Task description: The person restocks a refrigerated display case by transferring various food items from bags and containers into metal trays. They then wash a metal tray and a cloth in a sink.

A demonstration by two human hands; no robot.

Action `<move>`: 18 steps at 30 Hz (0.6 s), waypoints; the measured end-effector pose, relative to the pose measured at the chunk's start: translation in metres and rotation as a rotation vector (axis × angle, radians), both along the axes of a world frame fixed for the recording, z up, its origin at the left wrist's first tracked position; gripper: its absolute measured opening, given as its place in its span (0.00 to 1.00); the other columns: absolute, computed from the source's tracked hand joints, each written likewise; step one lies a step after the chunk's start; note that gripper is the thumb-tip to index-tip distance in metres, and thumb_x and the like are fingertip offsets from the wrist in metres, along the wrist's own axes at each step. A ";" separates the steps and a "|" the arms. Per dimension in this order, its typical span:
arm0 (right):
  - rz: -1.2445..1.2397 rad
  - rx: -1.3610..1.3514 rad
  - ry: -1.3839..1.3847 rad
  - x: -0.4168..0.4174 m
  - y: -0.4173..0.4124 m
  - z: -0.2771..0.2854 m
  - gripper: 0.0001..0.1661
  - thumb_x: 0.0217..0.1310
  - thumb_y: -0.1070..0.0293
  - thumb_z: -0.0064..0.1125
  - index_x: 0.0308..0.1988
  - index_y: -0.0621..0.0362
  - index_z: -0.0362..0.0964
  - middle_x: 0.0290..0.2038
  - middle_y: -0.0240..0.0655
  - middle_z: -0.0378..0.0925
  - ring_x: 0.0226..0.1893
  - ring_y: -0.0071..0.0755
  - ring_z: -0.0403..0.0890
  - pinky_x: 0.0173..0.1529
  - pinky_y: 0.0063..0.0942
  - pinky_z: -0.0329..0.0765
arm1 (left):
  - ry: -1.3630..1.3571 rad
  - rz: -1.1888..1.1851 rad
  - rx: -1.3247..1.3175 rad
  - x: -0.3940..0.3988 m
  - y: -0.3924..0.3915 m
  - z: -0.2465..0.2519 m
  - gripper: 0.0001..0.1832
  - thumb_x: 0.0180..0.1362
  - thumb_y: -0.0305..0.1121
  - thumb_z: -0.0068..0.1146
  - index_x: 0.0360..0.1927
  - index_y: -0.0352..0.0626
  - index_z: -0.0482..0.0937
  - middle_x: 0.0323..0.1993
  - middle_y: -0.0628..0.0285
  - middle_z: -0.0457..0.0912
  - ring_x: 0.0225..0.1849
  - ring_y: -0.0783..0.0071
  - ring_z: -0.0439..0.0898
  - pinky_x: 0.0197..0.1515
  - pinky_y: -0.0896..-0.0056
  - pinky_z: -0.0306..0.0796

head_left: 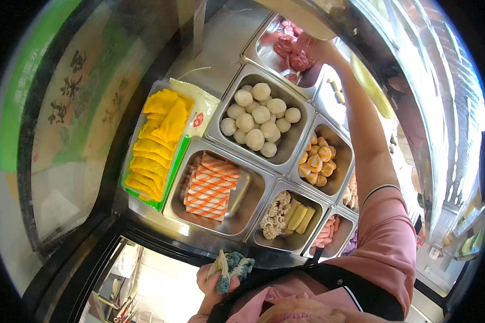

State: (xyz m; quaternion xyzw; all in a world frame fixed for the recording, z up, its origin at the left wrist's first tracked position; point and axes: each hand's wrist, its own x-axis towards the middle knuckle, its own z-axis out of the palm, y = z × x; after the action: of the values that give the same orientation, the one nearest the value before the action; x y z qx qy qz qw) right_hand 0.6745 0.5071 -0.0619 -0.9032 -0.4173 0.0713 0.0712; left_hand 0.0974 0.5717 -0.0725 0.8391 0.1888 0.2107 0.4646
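Observation:
My left hand (214,282) grips a crumpled blue-and-cream cloth (232,268) close to my body, at the counter's front edge. My right arm stretches far forward, and my right hand (313,46) is down in a steel pan (268,78) of dark red meat slices (285,44). That hand is blurred and washed with red light, so whether its fingers hold a slice is unclear. Next to this pan, a second steel pan (295,141) holds pale round balls (261,115).
Orange-striped crab sticks (212,187) fill part of a nearer pan. Yellow dumplings (157,145) lie in a plastic pack at left. Smaller pans hold orange-white pieces (317,159), scored squid pieces (275,216) and pink sausages (327,232). Curved glass (424,101) rises at right.

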 end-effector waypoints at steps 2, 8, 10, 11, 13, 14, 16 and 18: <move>-0.106 0.096 -0.127 0.019 0.000 0.002 0.17 0.37 0.61 0.62 0.25 0.64 0.71 0.25 0.41 0.75 0.28 0.41 0.75 0.35 0.34 0.73 | -0.002 0.009 0.014 -0.002 -0.001 0.000 0.27 0.38 0.40 0.66 0.41 0.47 0.65 0.35 0.56 0.69 0.31 0.61 0.72 0.32 0.63 0.67; -0.203 0.125 -0.286 0.040 0.015 -0.005 0.17 0.38 0.60 0.62 0.25 0.63 0.71 0.25 0.40 0.74 0.27 0.39 0.75 0.34 0.33 0.72 | -0.095 0.012 -0.069 -0.003 -0.001 -0.006 0.27 0.38 0.40 0.67 0.41 0.47 0.67 0.34 0.57 0.70 0.32 0.61 0.72 0.32 0.65 0.68; -0.212 0.124 -0.295 0.044 0.018 -0.005 0.17 0.38 0.60 0.62 0.25 0.63 0.71 0.25 0.40 0.74 0.27 0.39 0.74 0.34 0.33 0.72 | -0.043 -0.037 -0.083 -0.015 0.003 -0.009 0.27 0.38 0.39 0.67 0.41 0.47 0.67 0.33 0.57 0.71 0.32 0.61 0.72 0.32 0.65 0.68; -0.219 0.120 -0.296 0.045 0.016 -0.005 0.17 0.38 0.60 0.62 0.25 0.63 0.71 0.25 0.40 0.74 0.27 0.39 0.74 0.34 0.33 0.72 | -0.034 -0.054 -0.092 -0.019 0.004 -0.009 0.27 0.38 0.39 0.68 0.40 0.47 0.67 0.33 0.57 0.71 0.32 0.61 0.72 0.31 0.65 0.68; -0.218 0.122 -0.291 0.047 0.015 -0.001 0.18 0.38 0.59 0.62 0.26 0.63 0.71 0.25 0.39 0.74 0.27 0.38 0.74 0.34 0.32 0.71 | -0.046 -0.041 -0.101 -0.019 0.002 -0.009 0.25 0.38 0.39 0.67 0.40 0.46 0.68 0.33 0.56 0.71 0.32 0.60 0.72 0.31 0.64 0.69; -0.221 0.124 -0.293 0.046 0.011 0.003 0.18 0.38 0.59 0.62 0.26 0.63 0.71 0.25 0.39 0.74 0.27 0.38 0.74 0.34 0.32 0.71 | -0.066 -0.019 -0.100 -0.016 0.000 -0.009 0.24 0.39 0.39 0.67 0.39 0.46 0.68 0.33 0.56 0.71 0.32 0.60 0.72 0.31 0.64 0.69; -0.230 0.122 -0.285 0.049 0.007 0.009 0.18 0.38 0.59 0.62 0.26 0.62 0.71 0.25 0.39 0.74 0.27 0.37 0.74 0.33 0.32 0.71 | -0.155 0.095 -0.073 0.000 -0.004 -0.003 0.20 0.41 0.36 0.64 0.37 0.46 0.69 0.34 0.54 0.72 0.32 0.59 0.72 0.32 0.62 0.69; -0.228 0.132 -0.291 0.049 0.006 0.010 0.18 0.38 0.58 0.62 0.26 0.62 0.71 0.25 0.39 0.73 0.27 0.37 0.74 0.33 0.31 0.71 | -0.155 0.102 -0.063 0.002 -0.001 -0.001 0.19 0.42 0.35 0.63 0.37 0.45 0.70 0.34 0.53 0.72 0.32 0.58 0.73 0.32 0.62 0.69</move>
State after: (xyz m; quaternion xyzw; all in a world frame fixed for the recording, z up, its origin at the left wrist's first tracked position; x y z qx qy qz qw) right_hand 0.7233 0.5127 -0.0520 -0.9387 -0.3221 -0.0961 0.0769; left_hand 0.0992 0.5706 -0.0733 0.7945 0.2015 0.2923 0.4926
